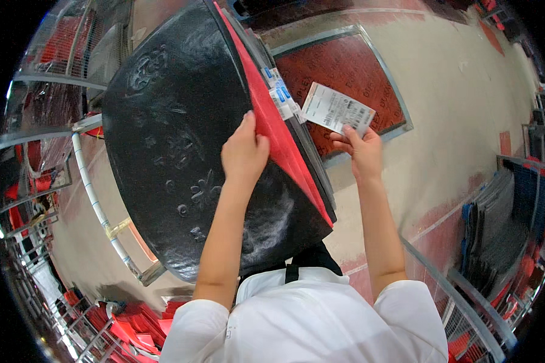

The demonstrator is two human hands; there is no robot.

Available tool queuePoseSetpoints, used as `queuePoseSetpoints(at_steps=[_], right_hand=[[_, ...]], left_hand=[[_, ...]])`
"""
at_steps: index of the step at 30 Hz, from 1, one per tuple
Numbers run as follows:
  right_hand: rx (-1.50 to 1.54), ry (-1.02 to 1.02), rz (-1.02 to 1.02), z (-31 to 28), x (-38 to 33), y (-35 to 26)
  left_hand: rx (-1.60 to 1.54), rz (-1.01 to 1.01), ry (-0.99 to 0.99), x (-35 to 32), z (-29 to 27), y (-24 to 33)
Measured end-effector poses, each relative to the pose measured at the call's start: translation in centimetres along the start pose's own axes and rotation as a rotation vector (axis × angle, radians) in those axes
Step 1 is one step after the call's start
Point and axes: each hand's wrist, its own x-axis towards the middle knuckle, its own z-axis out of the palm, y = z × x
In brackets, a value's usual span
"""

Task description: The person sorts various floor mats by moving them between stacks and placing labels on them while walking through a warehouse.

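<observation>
A stack of large black mats stands in front of me. The top black mat (157,133) is glossy, with raised patterns and a curved outer edge. My left hand (243,148) is closed at its right edge, fingers curled over it and the thumb on top. Along that edge shows a bright red layer (278,139), with darker layers beneath. Several white and blue tags (280,94) stick out from the stack's side. To the right, my right hand (362,151) pinches the lower right corner of a white printed label (336,110), held tilted beside those tags.
A red-brown board in a metal frame (345,78) lies beyond the label. Left of the mats stand wire cages (60,72) and a white-wrapped rail (94,193). Dark sheets (496,212) are stacked in a rack at the right. Red pieces (139,327) fill a cage at lower left.
</observation>
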Motion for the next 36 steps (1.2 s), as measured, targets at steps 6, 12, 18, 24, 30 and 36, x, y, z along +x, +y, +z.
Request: queuePoseSetpoints(at_steps=[6,12,18,24,30,36], right_hand=[[-0.654,-0.405,-0.102,7.4,7.9,5.7],[-1.041,-0.147,-0.366,7.0,7.5,3.5],[-0.910,-0.560,-0.546,10.0,-5.9,7.9],[-1.573,-0.603,-1.118,9.6,-10.7,12.5],[-1.639,-0.596,-1.375,10.2,-12.8,14.1],[-1.957,-0.325,-1.101,11.3,-15.5,18.7]], left_hand=[[-0.211,0.032,0.171,-0.5,-2.0,0.2],[0.160,0.202,0.036,-0.7,2.3,-3.2],[-0.524,0.194,-0.089,-6.6,-8.7,0.3],[-0.220,0.763,0.430,-22.3,-23.0,1.3],[0.174,0.535,0.794,-46.2,-28.1,-0.4],[0.487,0.062,1.097,-68.6,-26.9,0.0]])
